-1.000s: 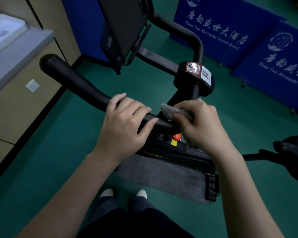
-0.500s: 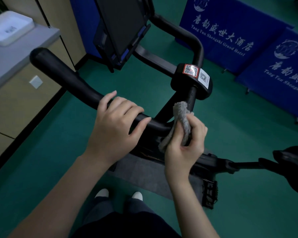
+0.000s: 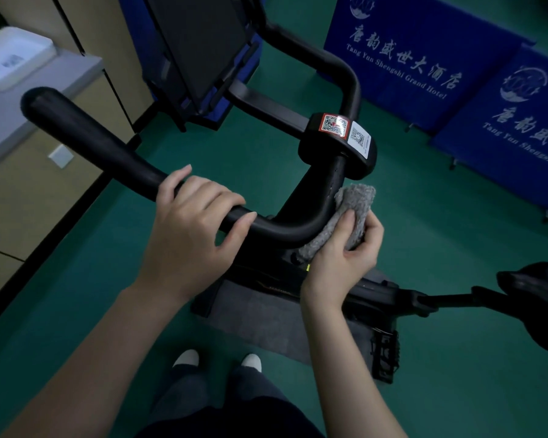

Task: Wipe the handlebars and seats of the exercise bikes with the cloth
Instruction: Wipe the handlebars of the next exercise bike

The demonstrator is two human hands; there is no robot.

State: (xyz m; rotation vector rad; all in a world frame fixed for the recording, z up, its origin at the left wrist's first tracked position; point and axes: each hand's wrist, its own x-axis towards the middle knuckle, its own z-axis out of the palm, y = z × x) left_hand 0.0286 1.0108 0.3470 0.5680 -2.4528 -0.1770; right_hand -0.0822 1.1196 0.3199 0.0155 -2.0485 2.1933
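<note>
The left hand [image 3: 190,229] is wrapped around the black handlebar [image 3: 108,153], while the right hand [image 3: 345,257] clutches the grey cloth [image 3: 351,210], pressing it against the bar's bend

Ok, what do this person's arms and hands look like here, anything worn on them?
Both are bare: the left hand and the right hand carry no gloves, rings or watch, and the forearms show no sleeves as far as the frame reaches. The nails look plain and unpainted in the dim light.
</note>
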